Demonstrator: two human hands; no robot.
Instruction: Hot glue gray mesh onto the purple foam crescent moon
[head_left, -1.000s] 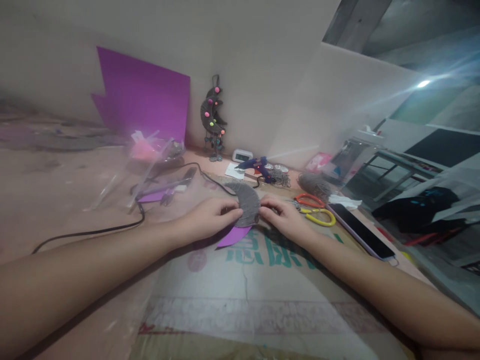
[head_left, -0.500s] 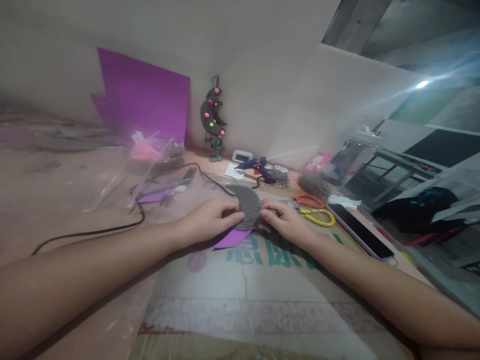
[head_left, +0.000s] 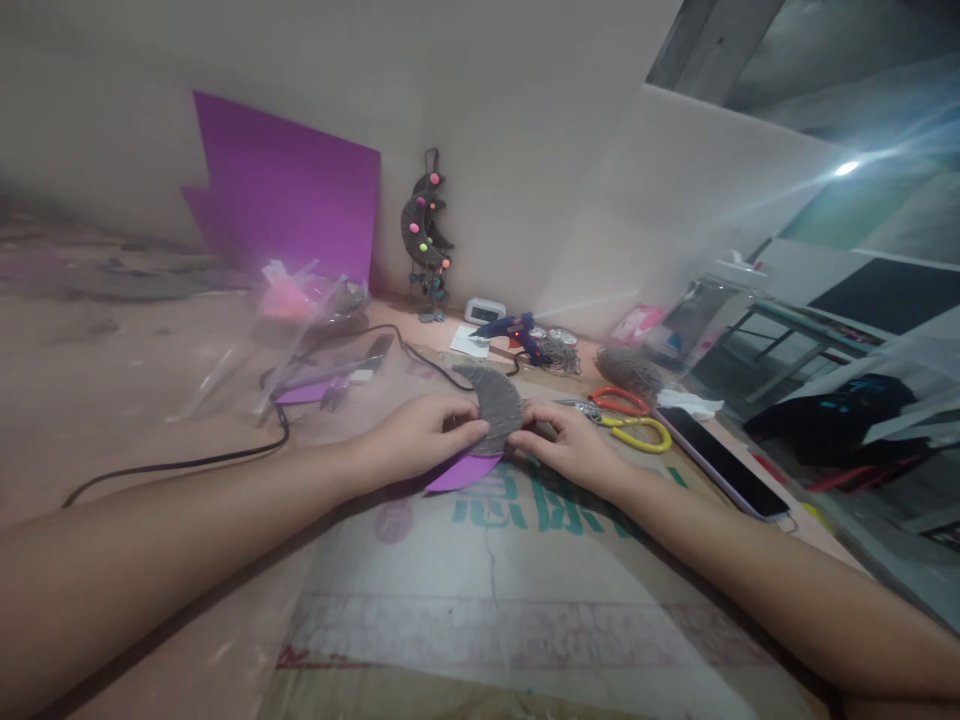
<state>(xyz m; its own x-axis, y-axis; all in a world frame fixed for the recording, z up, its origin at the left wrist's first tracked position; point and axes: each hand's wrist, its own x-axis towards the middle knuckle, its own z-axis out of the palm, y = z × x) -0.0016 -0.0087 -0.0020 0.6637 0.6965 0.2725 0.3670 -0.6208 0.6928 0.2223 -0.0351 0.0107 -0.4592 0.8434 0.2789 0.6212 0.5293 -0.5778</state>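
A grey crescent moon wrapped in yarn (head_left: 499, 405) is held between my two hands, low over the cardboard. My left hand (head_left: 435, 430) pinches its left inner edge, thumb on top and fingers bent behind. At its right outer edge, my right hand (head_left: 562, 435) grips with thumb and bent fingers. Purple paper (head_left: 465, 473) sticks out under the crescent's lower end. A finished-looking hanging decoration (head_left: 425, 235) of grey crescents with coloured pompoms leans on the wall behind.
A blue glue gun (head_left: 517, 332) stands beyond the crescent, near a small digital clock (head_left: 484, 311). Orange-and-yellow-handled scissors (head_left: 637, 434), a grey yarn ball (head_left: 628, 370) and a phone (head_left: 720, 462) lie at right. Purple sheets (head_left: 300, 200) lean on the wall. A black cord (head_left: 180, 466) crosses the left side.
My right thumb has slid slightly down and left along the crescent's edge. The left hand keeps its hold, and the crescent has hardly moved.
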